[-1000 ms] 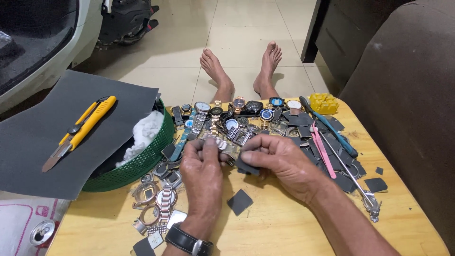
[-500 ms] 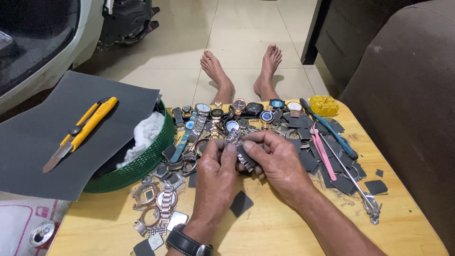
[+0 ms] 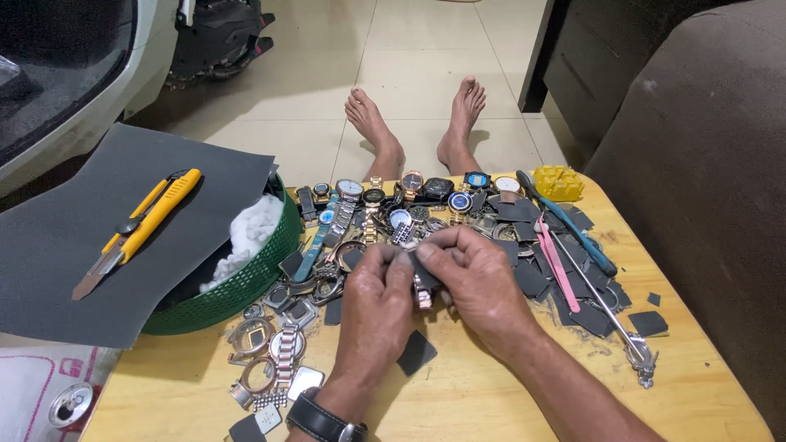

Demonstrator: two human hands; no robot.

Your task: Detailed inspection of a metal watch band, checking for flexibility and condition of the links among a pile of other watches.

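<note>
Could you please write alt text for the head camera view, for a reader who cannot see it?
Left hand and right hand together pinch a small watch part above a wooden table strewn with watches. A green basket and yellow utility knife lie left.

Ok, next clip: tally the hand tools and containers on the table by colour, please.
Yellow: 2, the utility knife and the small yellow block
Green: 1, the basket
Blue: 1, the blue-handled tool
Pink: 1, the pink tweezers
Total: 5
</note>
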